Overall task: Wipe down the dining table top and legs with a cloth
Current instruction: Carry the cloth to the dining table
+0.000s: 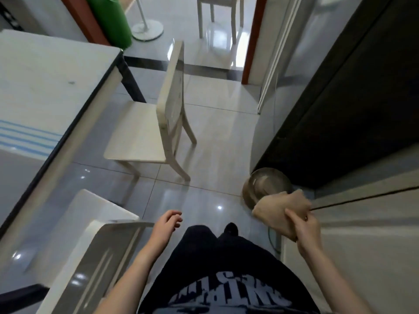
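Glossy grey floor tiles (pixel 204 155) fill the room, seen from above by a standing person in dark trousers and a black shirt with white lettering. Nearest, the left hand (pixel 169 225) hangs over the backrest of a white chair (pixel 90 234), fingers loosely curled, its grip holding nothing. The right hand (pixel 306 227) is raised at the right, its grip closed round a folded beige cloth (pixel 281 211), which is in the air, well apart from the desk. Just behind the cloth a metal bowl (pixel 265 186) sits on the floor against a dark-fronted cabinet (pixel 340 109).

To the left stretches the desk (pixel 56 75), white-topped with a dark rim; blue-striped fabric (pixel 25 137) lies near its long right edge. A dark desk leg (pixel 131 80) slants down below the far right corner. A second white chair (pixel 145 132) stands by that edge, seat towards the desk. Farther off are a green cylinder (pixel 108 17), a white round stand base (pixel 147 30) and a third chair (pixel 217 14) past the doorway.
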Tool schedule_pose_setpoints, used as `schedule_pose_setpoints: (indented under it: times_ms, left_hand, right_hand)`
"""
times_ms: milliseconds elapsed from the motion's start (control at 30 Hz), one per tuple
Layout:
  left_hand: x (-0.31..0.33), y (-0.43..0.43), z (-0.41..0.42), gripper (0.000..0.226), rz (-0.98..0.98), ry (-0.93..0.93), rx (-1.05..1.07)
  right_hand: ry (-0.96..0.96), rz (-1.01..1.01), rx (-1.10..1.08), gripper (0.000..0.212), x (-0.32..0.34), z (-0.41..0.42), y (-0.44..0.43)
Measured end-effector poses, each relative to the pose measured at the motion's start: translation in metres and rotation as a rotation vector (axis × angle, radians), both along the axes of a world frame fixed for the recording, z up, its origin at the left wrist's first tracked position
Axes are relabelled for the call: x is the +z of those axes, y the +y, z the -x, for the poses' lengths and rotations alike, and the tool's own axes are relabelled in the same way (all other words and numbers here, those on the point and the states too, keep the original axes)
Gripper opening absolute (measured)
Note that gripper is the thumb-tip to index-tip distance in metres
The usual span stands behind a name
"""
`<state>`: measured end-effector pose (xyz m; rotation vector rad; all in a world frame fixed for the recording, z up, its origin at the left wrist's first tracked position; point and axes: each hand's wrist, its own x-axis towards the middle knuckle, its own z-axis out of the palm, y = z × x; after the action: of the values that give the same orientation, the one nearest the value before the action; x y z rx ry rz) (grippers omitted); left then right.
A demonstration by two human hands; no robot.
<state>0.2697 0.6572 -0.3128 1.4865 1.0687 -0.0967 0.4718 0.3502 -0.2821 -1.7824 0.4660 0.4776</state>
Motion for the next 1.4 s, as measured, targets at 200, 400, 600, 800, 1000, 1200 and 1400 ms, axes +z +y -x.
schedule_pose_setpoints:
  times_ms: [200,400,600,800,1000,1200,1400]
  left_hand:
    - [-0.003,0.04,-0.076,0.025,-0.014,0.039,0.069]
    - [-0.014,0.109,-0.185,0.011,-0.02,0.042,0.027]
    - [0.026,0.183,-0.345,0.023,0.01,-0.13,-0.158]
    - [0.061,0.232,-0.465,0.031,0.019,-0.236,-0.271]
    - [0.055,0.279,-0.563,0.031,0.008,-0.258,-0.213]
    - [0.047,0.334,-0.647,0.025,-0.025,-0.208,-0.062]
    - [0.043,0.386,-0.693,0.019,-0.042,-0.113,0.202]
  right_hand:
    - [-0.011,0.034,0.117,0.032,0.004,-0.117,0.08]
    - [-0.017,0.017,0.121,0.033,-0.009,-0.215,0.153]
    - [-0.038,0.025,0.048,0.023,0.015,-0.305,0.218]
    - [-0.099,0.046,0.024,0.029,0.044,-0.386,0.268]
    - [-0.072,-0.001,-0.089,0.028,0.033,-0.478,0.315]
    - [-0.061,-0.059,0.022,0.02,0.023,-0.606,0.393]
    - [-0.094,-0.086,0.257,0.031,0.039,-0.718,0.467]
